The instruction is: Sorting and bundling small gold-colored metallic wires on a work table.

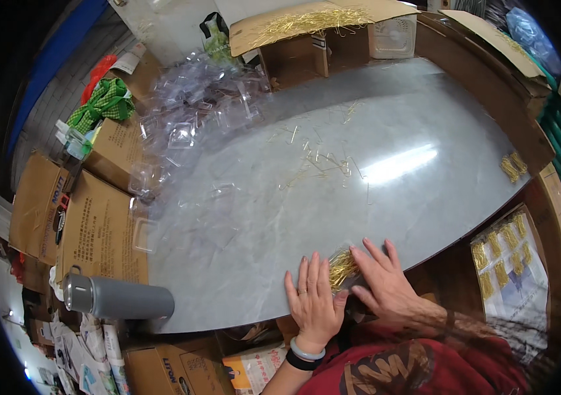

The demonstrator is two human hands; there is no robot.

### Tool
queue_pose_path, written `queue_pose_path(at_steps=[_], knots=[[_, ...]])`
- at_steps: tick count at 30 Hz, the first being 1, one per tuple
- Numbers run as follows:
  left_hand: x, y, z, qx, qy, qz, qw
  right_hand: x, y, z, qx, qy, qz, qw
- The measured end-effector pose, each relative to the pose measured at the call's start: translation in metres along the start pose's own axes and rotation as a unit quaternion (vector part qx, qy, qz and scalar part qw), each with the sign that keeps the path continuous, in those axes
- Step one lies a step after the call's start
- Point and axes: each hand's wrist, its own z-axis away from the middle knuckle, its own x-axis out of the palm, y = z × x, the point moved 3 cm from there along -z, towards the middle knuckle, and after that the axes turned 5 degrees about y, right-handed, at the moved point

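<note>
A small bundle of thin gold-coloured wire pieces [342, 268] lies at the near edge of the grey table [260, 263], seemingly in a transparent plastic case. My left hand [312, 299] rests flat along its left side, fingers stretched forward. On the other side, my right hand [389, 280] has its fingers spread, with the fingertips at the bundle's edge. Both palms face down, and the bundle's near end is partly hidden between the thumbs. Farther in, loose gold wire pieces [326, 161] are scattered over the tabletop.
Many transparent plastic cases [195, 112] are heaped at the far left. A grey bottle [122, 297] lies at the left edge. A cardboard box [293, 36] at the back holds more wires on top. Packed gold bundles [510, 168] sit far right; others lie on a lower sheet [524, 306].
</note>
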Motion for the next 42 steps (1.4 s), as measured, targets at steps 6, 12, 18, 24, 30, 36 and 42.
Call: queue_pose_path(at_steps=[6, 12, 18, 24, 30, 36, 42], knots=[[0.009, -0.001, 0.001, -0.013, 0.045, -0.013, 0.999, -0.003, 0.006, -0.024, 0.008, 0.05, -0.022, 0.998], [0.009, 0.002, 0.002, 0.007, 0.043, -0.048, 0.998, 0.011, 0.014, -0.013, -0.028, 0.076, 0.012, 0.997], [0.008, 0.001, 0.002, 0.007, 0.037, -0.044, 0.998, 0.006, 0.006, -0.017, -0.015, 0.024, 0.021, 0.999], [0.001, -0.002, 0.003, 0.012, 0.021, 0.025, 0.999, 0.006, 0.008, -0.02, -0.037, -0.013, 0.043, 0.998], [-0.001, -0.014, 0.011, 0.02, 0.005, 0.097, 0.995, 0.007, 0.003, -0.022, -0.053, 0.075, 0.012, 0.996], [-0.004, -0.012, 0.011, 0.037, 0.001, 0.086, 0.996, 0.012, 0.002, -0.019, -0.066, 0.089, 0.017, 0.994], [-0.002, -0.013, 0.01, 0.035, 0.007, 0.081, 0.996, 0.008, -0.009, -0.027, -0.092, 0.133, 0.019, 0.987]])
